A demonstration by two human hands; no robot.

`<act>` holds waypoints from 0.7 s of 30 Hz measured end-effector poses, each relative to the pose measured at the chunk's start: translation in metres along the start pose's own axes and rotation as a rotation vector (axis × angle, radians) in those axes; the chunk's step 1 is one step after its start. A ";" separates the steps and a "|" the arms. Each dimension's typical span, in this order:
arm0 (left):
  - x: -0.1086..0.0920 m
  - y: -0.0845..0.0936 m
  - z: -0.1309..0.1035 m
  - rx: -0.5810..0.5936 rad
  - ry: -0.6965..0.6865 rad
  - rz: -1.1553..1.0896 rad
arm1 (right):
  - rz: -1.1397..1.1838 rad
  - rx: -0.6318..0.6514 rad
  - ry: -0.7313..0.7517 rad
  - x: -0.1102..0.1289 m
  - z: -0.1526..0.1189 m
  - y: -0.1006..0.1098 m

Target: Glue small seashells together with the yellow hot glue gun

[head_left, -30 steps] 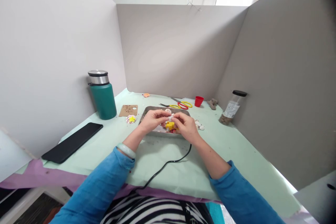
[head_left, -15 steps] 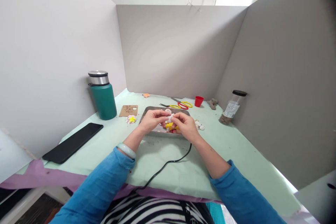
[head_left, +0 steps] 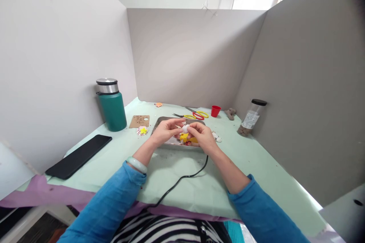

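Tray (head_left: 178, 146) of metal lies on the pale green cloth (head_left: 219, 186), and above it we see a small white piece (head_left: 185, 128) between the two hands. The right hand (head_left: 203, 135) pinches this piece, with thumb and forefinger nearly closed. The left hand (head_left: 164, 130) has its thumb and forefinger a little apart at the other side; the piece is very small in our view, so we cannot tell if they also grip it. Below, in the tray, we find a yellow piece (head_left: 184, 138). Behind the tray lie scissors (head_left: 199, 117), near a red cup (head_left: 215, 111).
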State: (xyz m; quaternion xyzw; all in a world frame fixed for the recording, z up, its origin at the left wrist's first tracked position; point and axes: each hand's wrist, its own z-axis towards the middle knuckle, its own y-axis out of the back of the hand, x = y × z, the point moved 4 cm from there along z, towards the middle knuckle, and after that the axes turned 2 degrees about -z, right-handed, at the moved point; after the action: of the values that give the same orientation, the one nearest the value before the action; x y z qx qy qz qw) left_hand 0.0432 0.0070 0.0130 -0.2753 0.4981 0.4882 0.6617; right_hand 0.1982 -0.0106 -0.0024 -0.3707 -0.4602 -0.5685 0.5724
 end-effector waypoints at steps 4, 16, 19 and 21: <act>0.000 -0.001 -0.001 -0.018 0.026 0.013 | 0.046 0.021 -0.021 0.003 -0.001 0.000; 0.008 -0.003 0.001 -0.022 0.018 -0.076 | -0.286 0.017 0.212 0.002 -0.001 -0.004; 0.006 -0.002 0.001 -0.075 0.031 -0.037 | -0.377 -0.040 0.338 0.008 -0.003 -0.004; 0.006 -0.001 0.001 -0.101 0.037 0.008 | -0.392 -0.085 0.394 0.011 -0.004 -0.002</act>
State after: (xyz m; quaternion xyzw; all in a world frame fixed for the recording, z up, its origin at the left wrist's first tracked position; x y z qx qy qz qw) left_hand 0.0446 0.0095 0.0072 -0.3155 0.4861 0.5100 0.6356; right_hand 0.1956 -0.0182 0.0062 -0.1806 -0.3786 -0.7482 0.5140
